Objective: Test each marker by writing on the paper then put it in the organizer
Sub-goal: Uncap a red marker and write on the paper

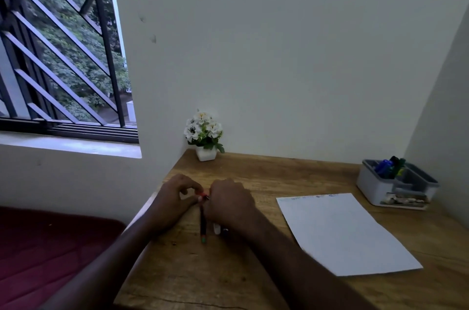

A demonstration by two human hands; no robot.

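Your left hand [175,198] and right hand [229,201] meet over the desk [228,271], both pinching the red end of a dark marker [203,220]. The paper [342,233] lies to the right; its top-edge scribbles are unreadable. The organizer [375,187] beyond holds markers; its label is illegible.

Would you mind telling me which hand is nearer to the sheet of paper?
Right. The right hand is just left of the sheet of paper, gripping a marker; the left hand sits farther left, pinching the marker's tip end.
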